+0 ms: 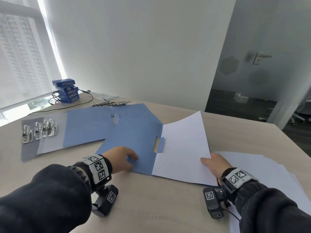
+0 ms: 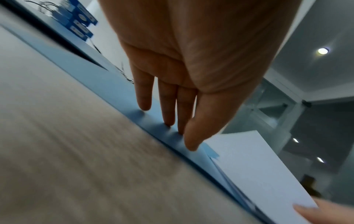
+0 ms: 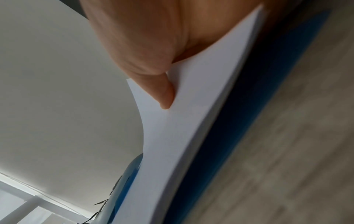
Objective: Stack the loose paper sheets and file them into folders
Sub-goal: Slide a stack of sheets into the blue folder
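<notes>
A blue folder (image 1: 134,140) lies open on the table in the middle of the head view. My left hand (image 1: 124,158) rests on its left flap; the left wrist view shows the hand (image 2: 170,125) with straight fingertips touching the blue card (image 2: 118,84). My right hand (image 1: 213,163) pinches the near right corner of a white paper stack (image 1: 183,148), thumb on top. The stack lies over the folder's right half, its far end curling upward. In the right wrist view my thumb (image 3: 164,91) presses on the bent sheets (image 3: 182,144) above the folder (image 3: 239,136). More loose sheets (image 1: 269,174) are spread at the right.
A second blue folder (image 1: 89,125) lies behind, overlapping a grey one (image 1: 28,148) that carries several metal clips (image 1: 38,130). A stack of blue boxes (image 1: 67,91) with black cables stands at the back left. The table (image 1: 159,207) ends at the right near a glass door.
</notes>
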Demonstrator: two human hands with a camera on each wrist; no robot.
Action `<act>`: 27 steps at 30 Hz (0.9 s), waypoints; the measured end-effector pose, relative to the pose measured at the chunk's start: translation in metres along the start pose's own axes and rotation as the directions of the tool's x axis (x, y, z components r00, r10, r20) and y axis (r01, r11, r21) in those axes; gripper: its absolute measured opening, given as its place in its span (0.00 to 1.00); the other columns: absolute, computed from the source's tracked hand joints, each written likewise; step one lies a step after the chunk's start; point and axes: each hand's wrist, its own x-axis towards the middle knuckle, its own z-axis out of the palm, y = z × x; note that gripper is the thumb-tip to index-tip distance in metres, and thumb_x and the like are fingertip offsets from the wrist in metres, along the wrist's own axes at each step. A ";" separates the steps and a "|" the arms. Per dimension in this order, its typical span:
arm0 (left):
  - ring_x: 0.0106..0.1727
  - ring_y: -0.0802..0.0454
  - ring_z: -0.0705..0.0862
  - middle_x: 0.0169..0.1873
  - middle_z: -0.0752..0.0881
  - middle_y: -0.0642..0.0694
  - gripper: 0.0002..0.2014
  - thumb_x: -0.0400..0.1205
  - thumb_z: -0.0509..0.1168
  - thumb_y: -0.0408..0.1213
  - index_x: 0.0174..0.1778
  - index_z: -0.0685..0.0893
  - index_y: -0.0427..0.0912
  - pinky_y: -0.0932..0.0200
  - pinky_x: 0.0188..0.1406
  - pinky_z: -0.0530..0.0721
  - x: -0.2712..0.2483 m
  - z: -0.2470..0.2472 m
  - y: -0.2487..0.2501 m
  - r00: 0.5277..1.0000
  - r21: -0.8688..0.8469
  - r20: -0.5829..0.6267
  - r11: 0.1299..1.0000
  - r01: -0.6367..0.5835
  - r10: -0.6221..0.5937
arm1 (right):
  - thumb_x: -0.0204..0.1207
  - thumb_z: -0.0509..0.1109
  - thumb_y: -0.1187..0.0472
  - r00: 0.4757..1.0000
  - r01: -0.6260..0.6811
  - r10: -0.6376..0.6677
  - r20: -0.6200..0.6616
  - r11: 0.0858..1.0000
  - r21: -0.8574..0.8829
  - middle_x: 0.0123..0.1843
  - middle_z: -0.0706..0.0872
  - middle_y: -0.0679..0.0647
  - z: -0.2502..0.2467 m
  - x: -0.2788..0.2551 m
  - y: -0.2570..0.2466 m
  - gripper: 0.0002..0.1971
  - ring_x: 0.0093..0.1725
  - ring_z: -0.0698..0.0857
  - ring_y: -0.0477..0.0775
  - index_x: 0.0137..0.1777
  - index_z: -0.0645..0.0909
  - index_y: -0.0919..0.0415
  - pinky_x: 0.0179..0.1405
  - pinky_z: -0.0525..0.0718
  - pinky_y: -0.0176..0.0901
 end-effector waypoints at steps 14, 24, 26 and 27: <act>0.57 0.42 0.84 0.64 0.88 0.41 0.17 0.83 0.69 0.37 0.69 0.85 0.44 0.50 0.62 0.80 -0.012 -0.052 -0.047 0.770 -0.704 -0.372 0.698 0.129 -0.518 | 0.85 0.68 0.61 1.000 -0.020 0.021 0.018 0.999 -0.042 0.56 0.90 0.60 0.000 0.002 -0.001 0.05 0.56 0.89 0.65 0.55 0.83 0.60 0.65 0.84 0.58; 0.41 0.48 0.90 0.54 0.93 0.49 0.17 0.90 0.57 0.50 0.63 0.87 0.46 0.52 0.40 0.86 -0.032 -0.077 0.050 0.934 -0.936 -0.288 0.270 -0.227 -0.213 | 0.84 0.68 0.62 0.999 -0.027 0.028 0.019 0.999 -0.047 0.57 0.90 0.61 -0.001 -0.006 -0.005 0.09 0.56 0.88 0.65 0.60 0.84 0.64 0.65 0.84 0.57; 0.46 0.52 0.92 0.56 0.92 0.51 0.15 0.90 0.59 0.47 0.61 0.88 0.47 0.52 0.42 0.87 -0.027 -0.055 0.068 0.971 -0.914 -0.202 0.380 -0.140 -0.128 | 0.84 0.67 0.63 0.999 -0.026 0.026 0.026 0.999 -0.019 0.56 0.89 0.62 -0.002 -0.009 -0.007 0.07 0.57 0.88 0.65 0.58 0.83 0.62 0.64 0.84 0.56; 0.50 0.52 0.91 0.58 0.92 0.52 0.13 0.89 0.60 0.46 0.61 0.88 0.49 0.51 0.46 0.87 -0.025 -0.043 0.077 0.984 -0.888 -0.146 0.451 -0.087 -0.098 | 0.84 0.67 0.64 0.999 -0.020 0.020 0.029 1.000 -0.014 0.56 0.89 0.62 -0.001 -0.009 -0.008 0.07 0.57 0.88 0.65 0.58 0.83 0.62 0.64 0.84 0.56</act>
